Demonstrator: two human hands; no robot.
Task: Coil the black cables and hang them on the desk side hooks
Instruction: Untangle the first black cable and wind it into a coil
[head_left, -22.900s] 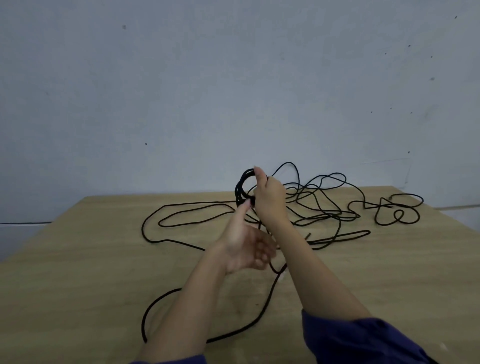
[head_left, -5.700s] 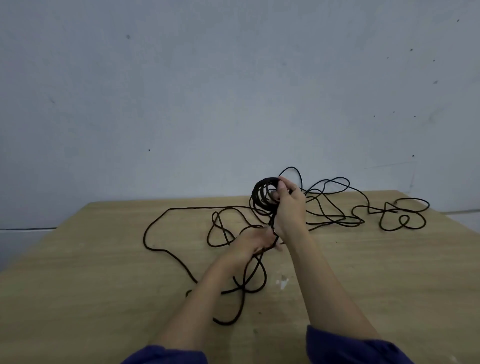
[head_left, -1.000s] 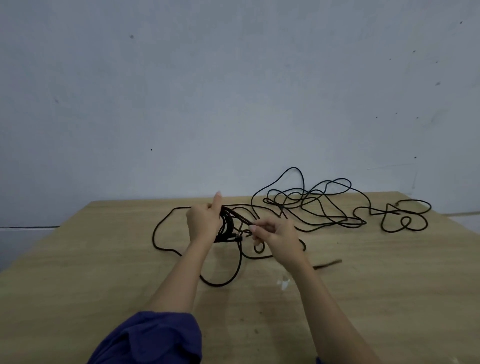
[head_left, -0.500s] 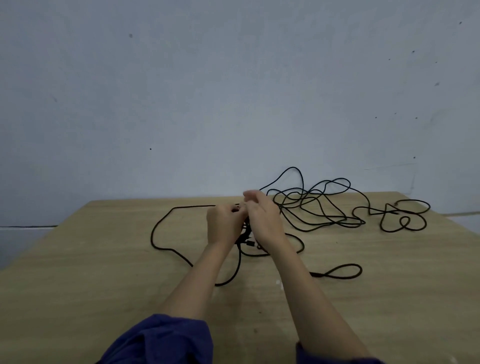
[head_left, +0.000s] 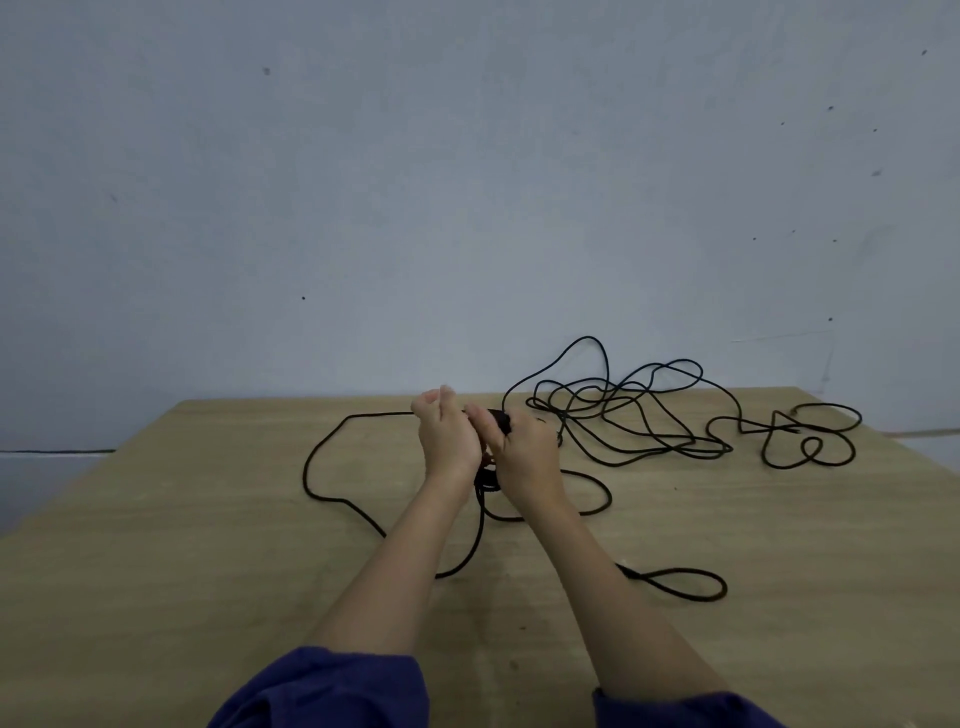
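From where I stand, there is nothing to read here: no words, labels, brand marks, numbers or signs. The wall (head_left: 467, 182) is plain pale grey with only small dark specks, the wooden table (head_left: 182, 545) carries no print, and the black cable (head_left: 649, 415) shows no lettering that can be made out. The blue sleeves (head_left: 322, 691) are plain too.
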